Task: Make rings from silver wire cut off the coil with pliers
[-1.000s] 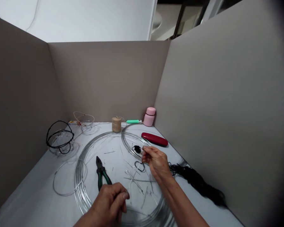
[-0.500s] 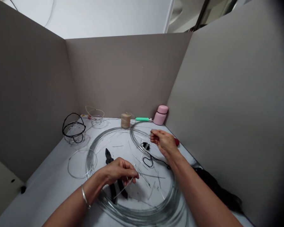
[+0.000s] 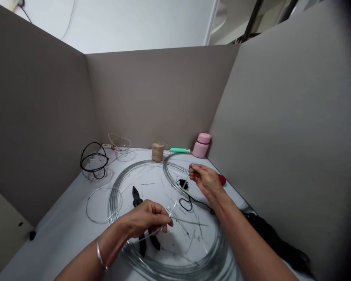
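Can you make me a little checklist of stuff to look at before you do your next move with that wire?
Wire held by both hands: ok, the left hand and right hand pinch the thin wire.
Tool close by: ok, the pliers lie just below the left hand.
Big silver wire coil lying flat: ok.
Black wire out of the way: not ok, it lies close under the right hand.
Wire ends away from fingers: cannot tell, too thin to see.

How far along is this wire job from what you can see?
Done: a black wire basket and a pale wire basket look finished, and cut wire pieces lie about. In hand: the left hand and right hand hold a thin wire. Left: a large wire coil lies wound.
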A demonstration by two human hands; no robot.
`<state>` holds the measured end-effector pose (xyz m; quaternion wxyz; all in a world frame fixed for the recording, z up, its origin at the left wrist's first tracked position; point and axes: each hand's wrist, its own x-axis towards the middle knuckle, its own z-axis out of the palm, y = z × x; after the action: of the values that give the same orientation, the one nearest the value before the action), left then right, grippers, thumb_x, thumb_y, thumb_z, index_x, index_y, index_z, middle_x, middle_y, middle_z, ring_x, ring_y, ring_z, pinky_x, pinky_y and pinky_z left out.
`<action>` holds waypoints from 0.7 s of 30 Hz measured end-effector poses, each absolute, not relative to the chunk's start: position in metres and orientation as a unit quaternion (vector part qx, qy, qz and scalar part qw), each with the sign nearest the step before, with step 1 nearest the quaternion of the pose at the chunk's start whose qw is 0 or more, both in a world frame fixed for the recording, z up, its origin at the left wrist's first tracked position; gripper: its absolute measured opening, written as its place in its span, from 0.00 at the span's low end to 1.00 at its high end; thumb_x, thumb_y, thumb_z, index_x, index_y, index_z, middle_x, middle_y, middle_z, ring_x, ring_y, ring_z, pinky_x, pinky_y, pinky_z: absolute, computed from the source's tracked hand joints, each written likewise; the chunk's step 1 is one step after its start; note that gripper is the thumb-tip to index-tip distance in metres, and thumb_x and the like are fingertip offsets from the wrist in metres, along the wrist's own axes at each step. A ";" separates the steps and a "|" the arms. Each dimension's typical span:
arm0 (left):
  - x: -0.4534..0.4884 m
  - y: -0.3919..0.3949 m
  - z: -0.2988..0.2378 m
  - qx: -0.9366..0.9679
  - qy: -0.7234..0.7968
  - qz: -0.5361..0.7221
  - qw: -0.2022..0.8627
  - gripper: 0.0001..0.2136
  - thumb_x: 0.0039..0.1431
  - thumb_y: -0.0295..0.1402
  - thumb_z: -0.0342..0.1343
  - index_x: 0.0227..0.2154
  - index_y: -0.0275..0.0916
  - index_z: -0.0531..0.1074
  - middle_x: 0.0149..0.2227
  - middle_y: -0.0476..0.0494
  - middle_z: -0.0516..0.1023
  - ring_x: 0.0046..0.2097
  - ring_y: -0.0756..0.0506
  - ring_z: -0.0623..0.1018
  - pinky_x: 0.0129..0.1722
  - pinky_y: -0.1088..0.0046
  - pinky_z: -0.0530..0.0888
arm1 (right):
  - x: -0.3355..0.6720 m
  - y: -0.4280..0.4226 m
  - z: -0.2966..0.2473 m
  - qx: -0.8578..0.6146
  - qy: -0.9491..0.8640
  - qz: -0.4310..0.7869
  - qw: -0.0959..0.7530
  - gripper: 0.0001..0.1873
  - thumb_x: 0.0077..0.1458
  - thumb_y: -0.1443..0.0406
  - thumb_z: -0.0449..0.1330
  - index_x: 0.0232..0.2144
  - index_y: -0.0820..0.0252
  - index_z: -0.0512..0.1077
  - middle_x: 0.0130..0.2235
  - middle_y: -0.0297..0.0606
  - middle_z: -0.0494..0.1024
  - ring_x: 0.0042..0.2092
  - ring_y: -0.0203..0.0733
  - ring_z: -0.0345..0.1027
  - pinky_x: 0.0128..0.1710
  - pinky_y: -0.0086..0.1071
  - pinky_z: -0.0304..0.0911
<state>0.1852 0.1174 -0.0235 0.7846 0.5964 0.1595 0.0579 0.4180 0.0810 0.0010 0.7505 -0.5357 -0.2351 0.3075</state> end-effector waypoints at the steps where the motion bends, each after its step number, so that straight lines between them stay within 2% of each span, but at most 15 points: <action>1: 0.184 0.119 -0.028 0.575 0.159 0.043 0.801 0.08 0.40 0.32 0.58 0.21 0.31 0.71 0.15 0.50 0.69 0.13 0.58 0.60 0.13 0.80 0.53 | 0.419 0.080 0.004 -0.529 -0.241 0.310 0.753 0.07 0.42 0.68 0.63 0.19 0.65 0.68 0.16 0.28 0.70 0.17 0.27 0.61 0.16 0.20 0.59; 3: 0.182 0.121 -0.038 0.542 0.156 0.025 0.825 0.09 0.40 0.33 0.59 0.21 0.30 0.72 0.16 0.49 0.70 0.13 0.56 0.63 0.13 0.80 0.55 | 0.421 0.077 0.008 -0.519 -0.251 0.317 0.754 0.07 0.38 0.68 0.65 0.19 0.65 0.69 0.17 0.30 0.71 0.17 0.27 0.62 0.16 0.20 0.59; 5: 0.180 0.121 -0.043 0.528 0.154 0.021 0.835 0.09 0.39 0.33 0.59 0.21 0.30 0.71 0.16 0.49 0.70 0.13 0.56 0.63 0.14 0.80 0.56 | 0.423 0.076 0.008 -0.515 -0.255 0.324 0.751 0.07 0.38 0.67 0.65 0.19 0.65 0.69 0.17 0.31 0.71 0.17 0.28 0.63 0.16 0.20 0.59; 8: 0.181 0.116 -0.038 0.553 0.163 0.046 0.816 0.10 0.38 0.34 0.60 0.21 0.30 0.71 0.15 0.50 0.69 0.13 0.57 0.61 0.13 0.80 0.53 | 0.425 0.077 0.001 -0.518 -0.252 0.331 0.747 0.06 0.44 0.68 0.62 0.20 0.65 0.68 0.17 0.29 0.70 0.18 0.27 0.62 0.16 0.20 0.59; 11: 0.183 0.105 -0.025 0.630 0.180 0.108 0.748 0.08 0.39 0.33 0.58 0.19 0.31 0.69 0.14 0.51 0.68 0.15 0.58 0.59 0.14 0.81 0.52 | 0.428 0.078 -0.009 -0.525 -0.247 0.337 0.742 0.09 0.51 0.69 0.56 0.21 0.66 0.66 0.18 0.25 0.68 0.18 0.25 0.61 0.17 0.21 0.59; 14: 0.184 0.097 -0.023 0.672 0.213 0.117 0.700 0.07 0.40 0.31 0.57 0.18 0.32 0.67 0.14 0.52 0.67 0.16 0.58 0.58 0.15 0.81 0.52 | 0.429 0.077 -0.014 -0.527 -0.254 0.345 0.734 0.10 0.53 0.68 0.54 0.22 0.66 0.66 0.19 0.25 0.67 0.18 0.25 0.61 0.17 0.21 0.59; 18: 0.179 0.103 -0.042 0.641 0.224 0.031 0.733 0.08 0.38 0.33 0.57 0.18 0.33 0.67 0.14 0.53 0.68 0.12 0.58 0.57 0.12 0.81 0.50 | 0.427 0.073 -0.012 -0.519 -0.281 0.357 0.724 0.08 0.44 0.66 0.62 0.21 0.66 0.68 0.18 0.29 0.70 0.18 0.28 0.62 0.15 0.22 0.60; 21: 0.175 0.108 -0.053 0.627 0.210 0.032 0.749 0.09 0.38 0.34 0.58 0.19 0.33 0.68 0.15 0.51 0.70 0.12 0.58 0.58 0.11 0.81 0.51 | 0.426 0.072 -0.010 -0.510 -0.289 0.353 0.729 0.11 0.35 0.64 0.67 0.20 0.65 0.69 0.18 0.31 0.71 0.18 0.29 0.63 0.14 0.21 0.61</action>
<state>0.1749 0.1078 -0.0532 0.7492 0.6274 0.2097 0.0324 0.4257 0.0715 -0.0103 0.7290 -0.5103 -0.2895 0.3527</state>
